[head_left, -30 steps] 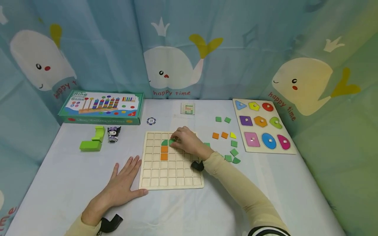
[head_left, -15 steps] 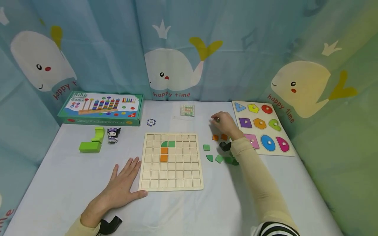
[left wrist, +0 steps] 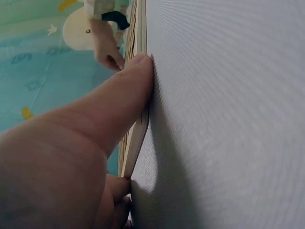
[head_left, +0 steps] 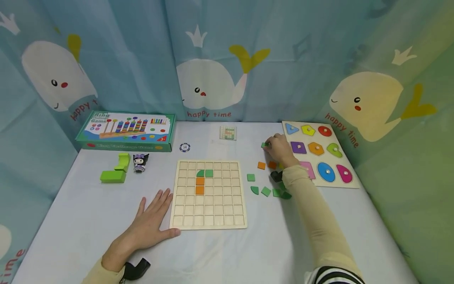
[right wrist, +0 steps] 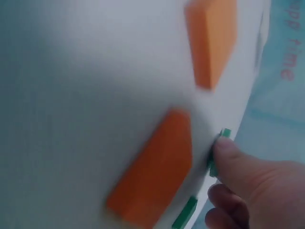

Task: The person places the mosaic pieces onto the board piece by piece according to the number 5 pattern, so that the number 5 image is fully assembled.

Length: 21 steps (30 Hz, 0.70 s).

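Head view shows the right hand [head_left: 279, 148] reached out to the far side of the loose tiles, its fingertips curled onto a small green square tile [head_left: 264, 145] that lies on the counter [head_left: 88, 213] beyond the two orange tiles [head_left: 261, 165] and just left of the shape puzzle board [head_left: 349, 183]. The right wrist view, though blurred, shows the thumb [right wrist: 238, 160] pressed against the green tile's edge, so the hand is pinching it rather than hovering. The left hand [head_left: 150, 225] lies flat with fingers spread, its thumb against the near left edge of the wooden grid board [head_left: 209, 219], steadying it.

To do this pick well, I judge the pinch should take the thin tile by two opposite edges and lift it straight up, clear of its orange neighbours, while the flat hand holds the grid board in place.

The counter is covered in a pale cloth. On the grid board sit a green quarter-round, a green square and two orange squares [head_left: 200, 185]. Left of the board stand a green block [head_left: 115, 170], a small figurine [head_left: 140, 163] and a ring game box [head_left: 127, 130]. Whale-print curtains [head_left: 213, 59] enclose the space.
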Available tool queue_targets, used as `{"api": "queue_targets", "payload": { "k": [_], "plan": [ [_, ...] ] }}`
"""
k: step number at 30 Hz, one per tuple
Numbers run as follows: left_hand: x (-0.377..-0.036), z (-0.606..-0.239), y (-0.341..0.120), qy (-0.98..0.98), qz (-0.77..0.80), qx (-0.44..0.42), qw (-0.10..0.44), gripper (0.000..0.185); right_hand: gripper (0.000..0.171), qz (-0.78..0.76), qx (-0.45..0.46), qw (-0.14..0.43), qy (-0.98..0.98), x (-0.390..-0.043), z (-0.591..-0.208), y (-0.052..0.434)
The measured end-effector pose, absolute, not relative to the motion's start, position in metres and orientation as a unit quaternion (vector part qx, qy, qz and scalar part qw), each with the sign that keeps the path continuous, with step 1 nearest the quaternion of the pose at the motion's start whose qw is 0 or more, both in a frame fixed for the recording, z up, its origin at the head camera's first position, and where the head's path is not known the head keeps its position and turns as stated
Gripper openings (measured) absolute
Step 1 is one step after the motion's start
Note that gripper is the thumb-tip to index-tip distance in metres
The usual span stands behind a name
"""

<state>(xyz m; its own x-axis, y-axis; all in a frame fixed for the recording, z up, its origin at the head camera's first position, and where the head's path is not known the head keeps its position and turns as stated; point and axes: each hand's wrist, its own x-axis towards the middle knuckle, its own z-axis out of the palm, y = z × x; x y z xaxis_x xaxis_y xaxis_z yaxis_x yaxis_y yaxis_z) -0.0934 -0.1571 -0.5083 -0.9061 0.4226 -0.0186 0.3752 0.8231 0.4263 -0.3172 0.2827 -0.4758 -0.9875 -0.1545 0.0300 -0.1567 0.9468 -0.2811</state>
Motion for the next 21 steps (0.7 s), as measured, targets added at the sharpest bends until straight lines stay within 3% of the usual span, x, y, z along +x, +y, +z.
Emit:
{"api": "queue_targets", "payload": {
  "k": [8, 21],
  "plan": [
    [-0.095, -0.508, -0.157, 0.954, 0.208, 0.209, 0.058, 0.108, 0.028, 0.208, 0.142, 0.019, -0.967, -0.301, -0.469, 0.242],
    [-0.095, -0.509, -0.157, 0.952, 0.217, 0.21, 0.058, 0.107, 0.025, 0.24, 0.288, -0.022, -0.927, -0.261, -0.465, 0.155]
  ]
}}
